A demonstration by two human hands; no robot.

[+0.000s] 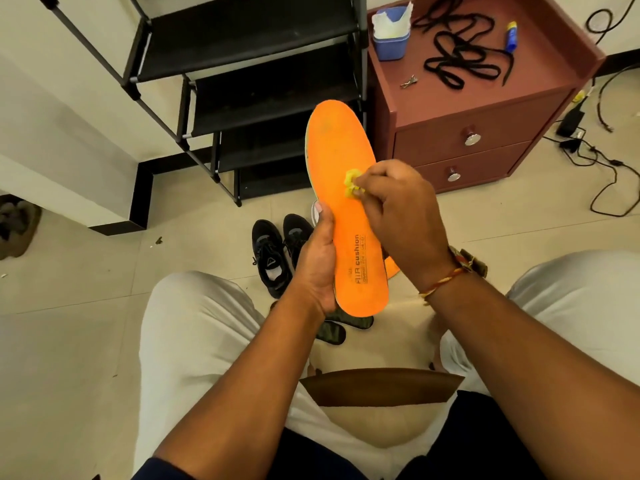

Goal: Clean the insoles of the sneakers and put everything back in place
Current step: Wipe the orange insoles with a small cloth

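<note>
pale tiled floor [86, 271] fills the frame, with a black shoe rack [249, 53] at upper centre and a reddish cabinet [450, 102] at upper right. on the cabinet top sit a blue tub [391, 43] with white tissue sticking out, a tangle of black laces [460, 53], a small tube [511, 36] and some keys [408, 81]. loose cables [595, 161] trail along the right edge.

at the centre of the frame the left hand [315, 268] grips the orange insole [343, 150] by its heel end. the thumb lies along the left edge and the fingers are curled behind, so the toe points to the top of the frame. the printed side faces the camera. the right hand [401, 216] has its fingertips pinched on a small yellow wad [353, 183], cloth or sponge i cannot tell, and presses it onto the middle of the insole.

the black sneakers [277, 251] stand unlaced on the floor just below the rack, left of the held insole. an orange sliver behind the right wrist looks like the second insole [393, 266], lying on the floor.

this looks like the cleaning step, on the first insole, with the task well short of done. the next move calls for working the wad along the length towards toe and heel, with the left hand bracing the insole so it does not bend away. after that the other insole needs the same. then both go back into the shoes, and the laces must be threaded again.
</note>
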